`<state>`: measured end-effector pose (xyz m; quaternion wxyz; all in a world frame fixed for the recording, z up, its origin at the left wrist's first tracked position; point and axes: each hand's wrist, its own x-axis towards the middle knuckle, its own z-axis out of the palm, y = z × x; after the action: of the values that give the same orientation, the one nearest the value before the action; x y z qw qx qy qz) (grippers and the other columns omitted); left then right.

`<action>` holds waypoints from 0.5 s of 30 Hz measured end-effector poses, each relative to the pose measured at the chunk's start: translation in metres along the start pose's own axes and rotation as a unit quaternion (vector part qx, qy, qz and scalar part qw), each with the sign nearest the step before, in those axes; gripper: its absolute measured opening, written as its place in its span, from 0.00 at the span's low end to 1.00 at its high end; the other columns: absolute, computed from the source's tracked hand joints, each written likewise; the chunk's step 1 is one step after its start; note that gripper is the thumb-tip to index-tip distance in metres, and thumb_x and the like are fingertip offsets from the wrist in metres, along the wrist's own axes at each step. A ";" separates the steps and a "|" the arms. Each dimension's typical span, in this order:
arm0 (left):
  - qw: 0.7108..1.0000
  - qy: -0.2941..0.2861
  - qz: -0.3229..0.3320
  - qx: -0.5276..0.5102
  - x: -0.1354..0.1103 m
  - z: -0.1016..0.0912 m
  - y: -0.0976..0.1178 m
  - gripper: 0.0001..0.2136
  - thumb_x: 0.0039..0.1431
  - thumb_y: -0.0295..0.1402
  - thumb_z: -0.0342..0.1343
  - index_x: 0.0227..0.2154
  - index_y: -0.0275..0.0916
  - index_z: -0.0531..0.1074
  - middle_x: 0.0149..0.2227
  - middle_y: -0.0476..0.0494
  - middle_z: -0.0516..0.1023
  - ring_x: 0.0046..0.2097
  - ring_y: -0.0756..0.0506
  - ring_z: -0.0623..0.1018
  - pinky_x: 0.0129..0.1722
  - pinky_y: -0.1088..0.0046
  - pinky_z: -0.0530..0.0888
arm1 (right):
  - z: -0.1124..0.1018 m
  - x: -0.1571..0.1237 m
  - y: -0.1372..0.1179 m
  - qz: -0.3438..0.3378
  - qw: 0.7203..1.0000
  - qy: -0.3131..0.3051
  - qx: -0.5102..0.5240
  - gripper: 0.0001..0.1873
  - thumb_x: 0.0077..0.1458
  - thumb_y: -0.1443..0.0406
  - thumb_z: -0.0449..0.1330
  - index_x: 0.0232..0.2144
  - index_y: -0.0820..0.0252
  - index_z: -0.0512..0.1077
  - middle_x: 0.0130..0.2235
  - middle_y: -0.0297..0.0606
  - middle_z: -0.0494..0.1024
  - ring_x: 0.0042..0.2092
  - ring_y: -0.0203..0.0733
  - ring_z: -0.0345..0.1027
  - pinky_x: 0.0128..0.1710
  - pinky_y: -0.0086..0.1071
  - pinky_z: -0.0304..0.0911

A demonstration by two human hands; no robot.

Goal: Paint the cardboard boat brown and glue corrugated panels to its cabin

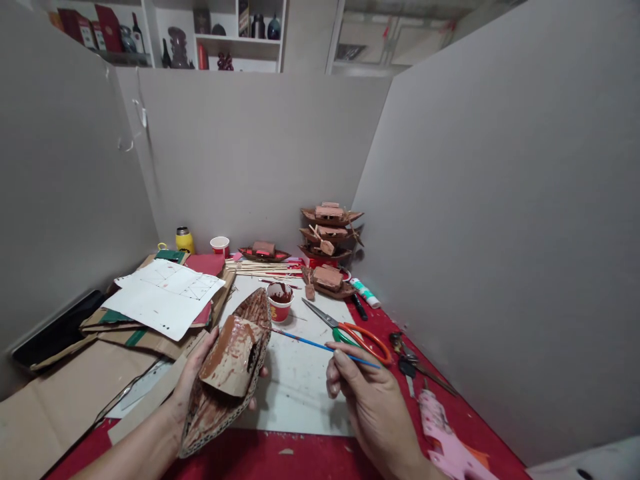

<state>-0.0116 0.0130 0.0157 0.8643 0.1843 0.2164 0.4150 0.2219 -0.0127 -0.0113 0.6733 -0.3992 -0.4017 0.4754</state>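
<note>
My left hand [193, 373] grips a cardboard model boat [230, 360] partly coated in brown paint, with a small cabin on its deck, and holds it tilted above the table. My right hand [367, 400] pinches a thin blue paintbrush [320, 345] whose tip points left toward the boat's bow. Just beyond the brush stands a red paper cup of brown paint [280, 301] on a white sheet [300, 380] that covers the red table.
Orange-handled scissors [350, 330] lie right of the cup, with a pink glue gun [445, 440] near the front right. Finished model boats [330, 243] are stacked at the back. White paper and cardboard sheets [165, 297] pile up on the left. Grey partition walls enclose the desk.
</note>
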 end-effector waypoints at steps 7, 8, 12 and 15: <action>0.998 0.012 -0.052 0.014 0.000 -0.008 -0.010 0.27 0.61 0.50 0.48 0.42 0.27 0.77 0.35 0.29 0.82 0.31 0.38 0.81 0.30 0.60 0.78 | 0.006 -0.012 -0.009 -0.122 0.986 -0.030 -0.105 0.05 0.53 0.63 0.65 0.35 0.52 0.81 0.21 0.33 0.75 0.23 0.36 0.68 0.24 0.29 0.66; 0.998 0.014 -0.055 0.013 -0.001 -0.009 -0.011 0.27 0.61 0.50 0.48 0.42 0.27 0.77 0.35 0.30 0.82 0.31 0.38 0.81 0.31 0.60 0.78 | 0.007 -0.014 -0.010 -0.158 0.979 -0.041 -0.118 0.07 0.54 0.66 0.65 0.36 0.50 0.81 0.21 0.33 0.76 0.24 0.36 0.68 0.25 0.29 0.66; 0.998 0.022 -0.051 0.013 -0.002 -0.010 -0.014 0.26 0.61 0.49 0.49 0.44 0.27 0.76 0.37 0.29 0.82 0.33 0.38 0.81 0.34 0.59 0.77 | 0.008 -0.020 -0.010 -0.272 0.944 -0.099 -0.158 0.21 0.53 0.75 0.62 0.43 0.44 0.79 0.24 0.33 0.77 0.26 0.38 0.70 0.27 0.32 0.67; 0.998 0.036 -0.043 0.009 -0.003 -0.009 -0.012 0.26 0.61 0.48 0.50 0.45 0.26 0.75 0.38 0.29 0.82 0.36 0.37 0.81 0.37 0.57 0.77 | 0.005 -0.021 -0.009 -0.307 0.923 -0.127 -0.193 0.27 0.52 0.79 0.60 0.46 0.43 0.77 0.27 0.33 0.79 0.27 0.39 0.71 0.28 0.33 0.67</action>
<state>-0.0099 0.0048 0.0027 0.8714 0.1674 0.2586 0.3819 0.2157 -0.0344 -0.0042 0.6396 -0.3148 -0.6707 0.2050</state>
